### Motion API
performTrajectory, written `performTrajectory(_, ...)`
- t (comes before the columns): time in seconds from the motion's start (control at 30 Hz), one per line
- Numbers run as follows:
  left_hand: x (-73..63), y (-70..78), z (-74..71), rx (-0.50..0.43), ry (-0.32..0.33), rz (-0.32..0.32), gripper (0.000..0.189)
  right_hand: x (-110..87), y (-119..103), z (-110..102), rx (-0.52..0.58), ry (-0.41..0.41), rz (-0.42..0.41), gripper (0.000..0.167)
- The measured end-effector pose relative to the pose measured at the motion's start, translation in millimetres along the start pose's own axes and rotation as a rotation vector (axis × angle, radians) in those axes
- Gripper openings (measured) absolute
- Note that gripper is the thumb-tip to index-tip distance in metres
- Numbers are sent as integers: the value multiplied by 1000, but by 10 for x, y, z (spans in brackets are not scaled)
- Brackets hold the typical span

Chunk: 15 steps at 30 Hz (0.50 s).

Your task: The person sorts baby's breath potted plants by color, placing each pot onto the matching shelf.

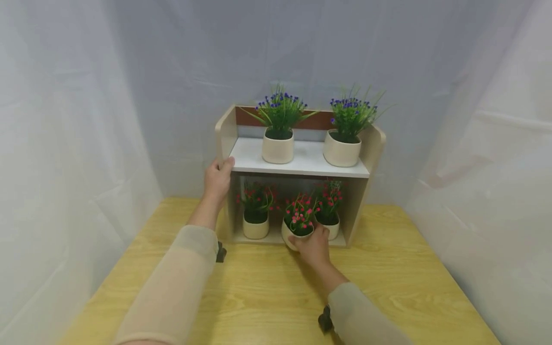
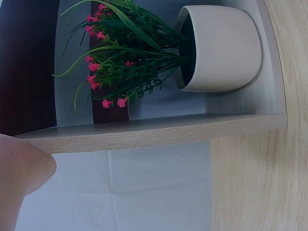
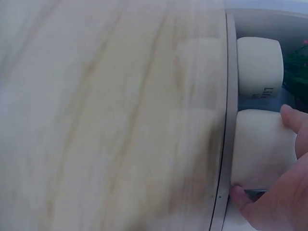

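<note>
A two-tier wooden shelf stands on the table. My left hand grips its left side panel near the upper board; in the left wrist view only part of that hand shows. With my right hand I hold a white pot of pink flowers, tilted slightly, at the front edge of the lower tier. The right wrist view has the fingers spread around this pot. Beside it on the lower tier stand a left pink-flowered pot and a right one, partly behind my hand.
On the upper tier are two white pots with purple flowers, a left one and a right one. The yellow wooden table extends in front. Pale sheeting hangs at the back and both sides.
</note>
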<state>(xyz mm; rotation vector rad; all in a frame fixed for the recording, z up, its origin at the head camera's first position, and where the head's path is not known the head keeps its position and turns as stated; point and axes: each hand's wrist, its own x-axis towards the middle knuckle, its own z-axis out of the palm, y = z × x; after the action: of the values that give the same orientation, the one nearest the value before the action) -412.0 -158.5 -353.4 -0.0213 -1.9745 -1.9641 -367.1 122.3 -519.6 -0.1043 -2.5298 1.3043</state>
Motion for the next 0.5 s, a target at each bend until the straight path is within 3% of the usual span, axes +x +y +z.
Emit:
performTrajectory(0.2,15,-19,17,-3,7,-4,61,-22,-37,-36,32,-58,28,103)
performTrajectory(0.5,3,3,25,-8,23,10,58,-44,-93,-6,10,-14,-15,97)
